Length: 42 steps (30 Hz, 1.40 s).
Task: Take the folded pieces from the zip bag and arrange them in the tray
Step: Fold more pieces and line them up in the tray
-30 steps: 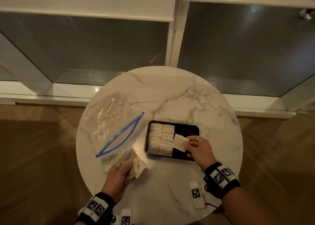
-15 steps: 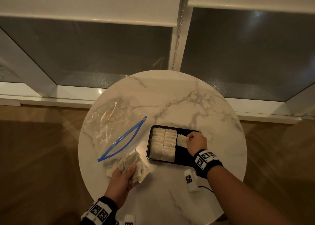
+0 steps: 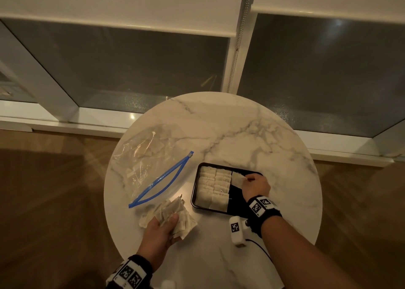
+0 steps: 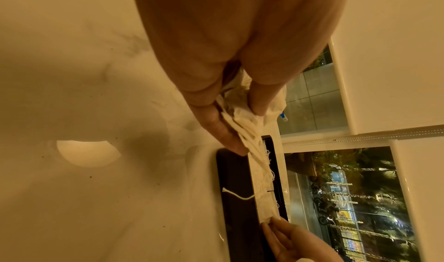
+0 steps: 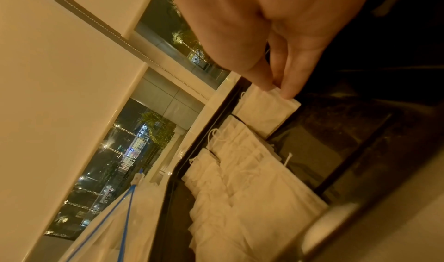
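A black tray (image 3: 236,210) on the round marble table (image 3: 285,161) holds two rows of white folded pieces (image 3: 212,188) along its left side. My right hand (image 3: 255,184) pinches one folded piece (image 3: 237,178) (image 5: 266,112) at the tray's far end, to the right of the rows. My left hand (image 3: 162,227) grips a bundle of folded pieces (image 3: 175,214) (image 4: 245,121) on the table left of the tray. The clear zip bag (image 3: 149,159) with its blue zip strip (image 3: 162,179) lies open at the far left, a few pieces still inside.
The tray's right part (image 3: 235,197) is bare black. A small white tagged device (image 3: 236,230) with a cable sits near the table's front edge, beside my right wrist. Windows and a sill lie behind the table; wooden floor surrounds it.
My right hand carried the pinched piece from the tray's middle to its far end. The left hand stayed on its bundle. The head view shifted slightly.
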Available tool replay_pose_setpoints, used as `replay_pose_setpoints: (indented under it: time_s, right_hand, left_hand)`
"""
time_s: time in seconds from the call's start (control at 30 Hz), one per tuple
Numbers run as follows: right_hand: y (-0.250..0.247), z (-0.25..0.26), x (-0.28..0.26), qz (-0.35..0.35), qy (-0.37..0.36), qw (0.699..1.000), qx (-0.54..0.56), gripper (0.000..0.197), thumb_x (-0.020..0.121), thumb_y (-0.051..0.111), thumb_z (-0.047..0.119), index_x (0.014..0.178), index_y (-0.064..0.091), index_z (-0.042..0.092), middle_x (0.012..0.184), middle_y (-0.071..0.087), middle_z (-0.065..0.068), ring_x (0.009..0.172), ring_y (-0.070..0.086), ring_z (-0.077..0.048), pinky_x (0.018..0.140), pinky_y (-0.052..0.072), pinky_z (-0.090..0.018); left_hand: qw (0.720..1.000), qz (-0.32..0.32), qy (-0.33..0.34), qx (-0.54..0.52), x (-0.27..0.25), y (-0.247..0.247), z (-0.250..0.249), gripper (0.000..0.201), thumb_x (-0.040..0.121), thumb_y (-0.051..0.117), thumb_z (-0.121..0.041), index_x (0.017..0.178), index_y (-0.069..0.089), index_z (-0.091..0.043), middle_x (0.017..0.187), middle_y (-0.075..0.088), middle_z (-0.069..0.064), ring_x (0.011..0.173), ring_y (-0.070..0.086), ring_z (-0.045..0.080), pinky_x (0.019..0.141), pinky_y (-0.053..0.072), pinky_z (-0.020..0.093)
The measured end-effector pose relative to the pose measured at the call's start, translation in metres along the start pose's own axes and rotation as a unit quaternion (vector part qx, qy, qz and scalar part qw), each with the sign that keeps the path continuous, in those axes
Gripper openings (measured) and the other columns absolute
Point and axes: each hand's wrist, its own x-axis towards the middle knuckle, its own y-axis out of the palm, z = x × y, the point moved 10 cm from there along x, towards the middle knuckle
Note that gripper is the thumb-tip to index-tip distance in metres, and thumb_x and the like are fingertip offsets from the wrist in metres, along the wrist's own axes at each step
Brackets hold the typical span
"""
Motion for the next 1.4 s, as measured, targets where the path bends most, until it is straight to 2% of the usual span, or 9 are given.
replay_pose_setpoints:
  time_s: [0.3, 0.43, 0.57, 0.8, 0.93, 1.07, 1.2, 1.3, 1.4]
  right_hand:
    - [0.007, -0.006, 0.004, 0.008, 0.019, 1.000, 0.011, 0.020, 0.090, 0.061, 0.010, 0.103, 0.076, 0.012, 0.112, 0.072, -0.009, 0.102, 0.066, -0.030, 0.088, 0.050, -0.029]
    - [0.007, -0.009, 0.003, 0.006, 0.025, 0.999, 0.022, 0.021, 0.092, 0.060, 0.011, 0.107, 0.074, 0.009, 0.113, 0.071, -0.011, 0.104, 0.065, -0.031, 0.087, 0.049, -0.028]
    - [0.007, -0.013, 0.003, 0.007, 0.030, 0.999, 0.036, 0.026, 0.091, 0.060, 0.012, 0.115, 0.071, 0.009, 0.115, 0.071, -0.012, 0.106, 0.065, -0.031, 0.091, 0.051, -0.032]
    - [0.021, -0.018, -0.002, 0.065, 0.040, 0.997, 0.020, 0.038, 0.089, 0.056, 0.009, 0.127, 0.063, 0.007, 0.126, 0.065, -0.013, 0.115, 0.061, -0.032, 0.097, 0.048, -0.033]
    - [0.028, -0.011, -0.005, 0.082, 0.002, 0.996, -0.039, 0.042, 0.090, 0.055, 0.007, 0.132, 0.059, 0.004, 0.131, 0.061, -0.017, 0.120, 0.058, -0.033, 0.102, 0.047, -0.035]
    - [0.035, -0.006, -0.007, 0.090, -0.018, 0.991, -0.101, 0.026, 0.089, 0.055, 0.006, 0.111, 0.063, -0.005, 0.114, 0.066, -0.023, 0.105, 0.062, -0.035, 0.085, 0.052, -0.034]
    - [0.043, -0.009, -0.006, 0.123, 0.004, 0.982, -0.146, 0.037, 0.087, 0.067, 0.021, 0.115, 0.060, -0.002, 0.117, 0.064, -0.020, 0.106, 0.063, -0.033, 0.081, 0.053, -0.034]
    - [0.047, -0.014, -0.001, 0.127, 0.018, 0.981, -0.148, 0.046, 0.083, 0.073, 0.023, 0.119, 0.058, -0.002, 0.118, 0.064, -0.019, 0.106, 0.063, -0.033, 0.081, 0.054, -0.034]
    - [0.051, -0.020, 0.000, 0.141, 0.039, 0.982, -0.119, 0.037, 0.082, 0.075, 0.021, 0.109, 0.063, -0.001, 0.107, 0.068, -0.018, 0.092, 0.066, -0.031, 0.068, 0.051, -0.028]
  left_hand:
    - [1.000, -0.008, -0.006, -0.005, 0.000, -0.002, 0.005, 0.030, 0.100, 0.056, -0.014, 0.130, 0.060, -0.016, 0.116, 0.074, 0.011, 0.107, 0.072, 0.030, 0.094, 0.056, 0.049]
    - [1.000, -0.011, -0.011, -0.010, -0.001, -0.001, 0.006, 0.027, 0.100, 0.056, -0.015, 0.127, 0.061, -0.018, 0.114, 0.075, 0.008, 0.105, 0.072, 0.029, 0.092, 0.057, 0.047]
    - [1.000, -0.010, -0.010, -0.008, -0.001, -0.003, 0.007, 0.029, 0.100, 0.056, -0.015, 0.129, 0.060, -0.019, 0.117, 0.074, 0.008, 0.107, 0.072, 0.029, 0.094, 0.057, 0.048]
    - [1.000, 0.004, -0.003, 0.009, 0.002, -0.001, 0.013, 0.033, 0.101, 0.055, -0.017, 0.134, 0.058, -0.017, 0.123, 0.071, 0.011, 0.111, 0.070, 0.030, 0.096, 0.055, 0.050]
    - [1.000, 0.005, 0.000, 0.006, 0.003, -0.002, 0.014, 0.035, 0.100, 0.056, -0.016, 0.135, 0.057, -0.015, 0.122, 0.072, 0.012, 0.111, 0.070, 0.031, 0.093, 0.057, 0.048]
    - [1.000, 0.001, -0.002, 0.005, 0.005, -0.006, 0.018, 0.038, 0.099, 0.058, -0.016, 0.137, 0.056, -0.015, 0.124, 0.071, 0.013, 0.113, 0.069, 0.032, 0.093, 0.056, 0.050]
    - [1.000, 0.006, -0.001, 0.008, 0.004, -0.008, 0.019, 0.038, 0.100, 0.057, -0.017, 0.138, 0.056, -0.017, 0.127, 0.069, 0.013, 0.114, 0.068, 0.032, 0.096, 0.055, 0.051]
    - [1.000, 0.005, 0.003, 0.003, 0.003, -0.009, 0.018, 0.036, 0.101, 0.056, -0.017, 0.137, 0.056, -0.016, 0.125, 0.070, 0.013, 0.113, 0.069, 0.032, 0.095, 0.055, 0.051]
    - [1.000, 0.001, 0.003, -0.002, 0.002, -0.011, 0.018, 0.036, 0.100, 0.057, -0.016, 0.136, 0.056, -0.014, 0.123, 0.071, 0.013, 0.112, 0.069, 0.032, 0.090, 0.058, 0.047]
